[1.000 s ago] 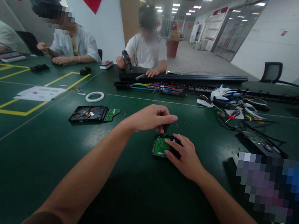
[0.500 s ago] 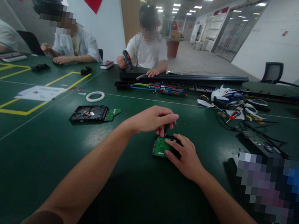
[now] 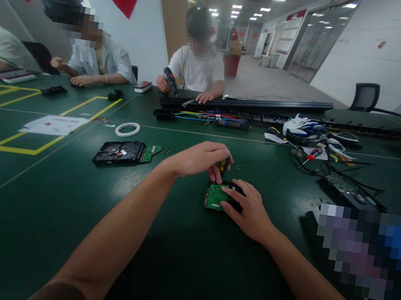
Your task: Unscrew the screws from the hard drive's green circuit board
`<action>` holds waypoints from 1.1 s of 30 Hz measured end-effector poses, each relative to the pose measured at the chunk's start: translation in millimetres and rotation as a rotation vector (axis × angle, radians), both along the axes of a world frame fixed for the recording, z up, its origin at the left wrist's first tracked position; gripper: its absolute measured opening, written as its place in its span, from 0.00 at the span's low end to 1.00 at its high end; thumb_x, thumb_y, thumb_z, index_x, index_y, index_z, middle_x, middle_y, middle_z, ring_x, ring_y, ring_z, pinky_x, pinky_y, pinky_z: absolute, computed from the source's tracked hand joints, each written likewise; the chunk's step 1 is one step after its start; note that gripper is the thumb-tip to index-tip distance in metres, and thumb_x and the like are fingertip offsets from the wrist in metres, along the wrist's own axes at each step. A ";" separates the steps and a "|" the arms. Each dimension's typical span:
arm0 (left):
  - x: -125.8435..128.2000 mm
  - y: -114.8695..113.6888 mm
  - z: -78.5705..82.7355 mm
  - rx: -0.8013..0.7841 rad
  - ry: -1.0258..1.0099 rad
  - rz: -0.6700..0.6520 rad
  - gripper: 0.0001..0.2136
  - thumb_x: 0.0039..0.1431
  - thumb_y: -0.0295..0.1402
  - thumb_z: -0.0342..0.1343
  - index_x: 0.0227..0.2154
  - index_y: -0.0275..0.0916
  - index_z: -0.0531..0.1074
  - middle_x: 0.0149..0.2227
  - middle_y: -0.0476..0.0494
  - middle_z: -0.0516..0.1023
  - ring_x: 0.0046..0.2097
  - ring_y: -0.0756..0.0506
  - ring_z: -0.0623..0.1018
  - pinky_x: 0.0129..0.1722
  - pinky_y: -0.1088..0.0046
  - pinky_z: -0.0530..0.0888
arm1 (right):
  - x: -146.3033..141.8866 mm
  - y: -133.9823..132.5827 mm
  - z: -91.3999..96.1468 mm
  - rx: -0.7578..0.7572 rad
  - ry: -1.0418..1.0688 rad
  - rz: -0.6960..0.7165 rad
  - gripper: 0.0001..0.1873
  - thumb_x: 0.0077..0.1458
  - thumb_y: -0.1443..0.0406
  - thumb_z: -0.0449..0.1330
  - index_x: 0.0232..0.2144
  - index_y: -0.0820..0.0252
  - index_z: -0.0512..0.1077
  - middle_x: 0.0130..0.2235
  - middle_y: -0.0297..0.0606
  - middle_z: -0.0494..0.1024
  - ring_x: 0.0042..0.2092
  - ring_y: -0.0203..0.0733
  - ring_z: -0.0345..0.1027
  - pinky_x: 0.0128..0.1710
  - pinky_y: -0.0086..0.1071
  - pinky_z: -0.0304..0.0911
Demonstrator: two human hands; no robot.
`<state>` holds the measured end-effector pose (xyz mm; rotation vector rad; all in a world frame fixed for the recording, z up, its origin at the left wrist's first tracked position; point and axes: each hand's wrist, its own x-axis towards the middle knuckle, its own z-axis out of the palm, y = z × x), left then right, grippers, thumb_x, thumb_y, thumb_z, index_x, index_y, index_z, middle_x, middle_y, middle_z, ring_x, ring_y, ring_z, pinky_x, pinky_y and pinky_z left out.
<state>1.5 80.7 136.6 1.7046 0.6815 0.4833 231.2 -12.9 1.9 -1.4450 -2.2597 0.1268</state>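
A hard drive [image 3: 213, 200] lies on the table with its green circuit board facing up. My right hand [image 3: 247, 205] grips its right part, the fingers spread over the board and the far edge. Above the drive's far edge, my left hand [image 3: 208, 161] is closed around a screwdriver [image 3: 224, 165] with a black and yellow handle, held upright. The screwdriver's tip is hidden by my fingers. Several tiny screws [image 3: 242, 167] are scattered on the table just beyond the hands.
Left lies an opened drive [image 3: 120, 151] with a green board, near a roll of white tape [image 3: 127, 129]. Long black housings with wires [image 3: 206, 115] stretch across the far side, before a person [image 3: 196, 68] holding a power screwdriver [image 3: 171, 80]. Gloves [image 3: 303, 127] and cables lie right.
My left hand's fingers have shifted around the screwdriver, and its yellow and black handle now shows more. My right hand and the hard drive have stayed in place.
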 end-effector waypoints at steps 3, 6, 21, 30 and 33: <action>-0.7 1.8 -1.8 0.031 0.024 0.027 0.15 0.73 0.45 0.51 0.42 0.36 0.71 0.40 0.40 0.81 0.32 0.48 0.84 0.31 0.73 0.79 | 0.8 0.2 -1.6 0.015 0.007 0.002 0.24 0.68 0.51 0.60 0.63 0.43 0.74 0.69 0.44 0.68 0.71 0.60 0.59 0.67 0.63 0.57; -1.3 4.3 -4.5 0.055 0.051 0.040 0.15 0.72 0.47 0.54 0.41 0.38 0.70 0.33 0.44 0.80 0.31 0.47 0.84 0.31 0.74 0.79 | 0.8 0.4 -2.0 0.021 0.011 0.001 0.23 0.68 0.51 0.60 0.62 0.42 0.74 0.68 0.44 0.69 0.70 0.60 0.60 0.67 0.65 0.57; -4.0 1.3 2.1 0.156 0.063 0.007 0.17 0.70 0.48 0.56 0.42 0.36 0.76 0.36 0.45 0.80 0.32 0.49 0.82 0.32 0.74 0.79 | -0.2 0.1 0.1 0.007 0.000 -0.001 0.23 0.68 0.52 0.60 0.62 0.46 0.75 0.68 0.47 0.68 0.71 0.60 0.59 0.67 0.63 0.57; -3.5 0.0 1.3 0.189 0.092 0.075 0.18 0.67 0.49 0.60 0.37 0.36 0.72 0.32 0.43 0.81 0.31 0.48 0.82 0.30 0.74 0.78 | 1.3 0.2 -0.6 0.002 0.001 0.003 0.24 0.68 0.51 0.60 0.63 0.44 0.73 0.69 0.45 0.68 0.72 0.60 0.58 0.67 0.64 0.57; -1.6 -2.0 2.6 0.181 0.063 0.048 0.14 0.69 0.43 0.58 0.43 0.36 0.74 0.37 0.42 0.82 0.29 0.51 0.81 0.27 0.77 0.75 | 1.3 0.3 -1.4 0.016 0.001 0.005 0.23 0.68 0.51 0.60 0.63 0.43 0.74 0.69 0.44 0.68 0.71 0.60 0.58 0.67 0.65 0.56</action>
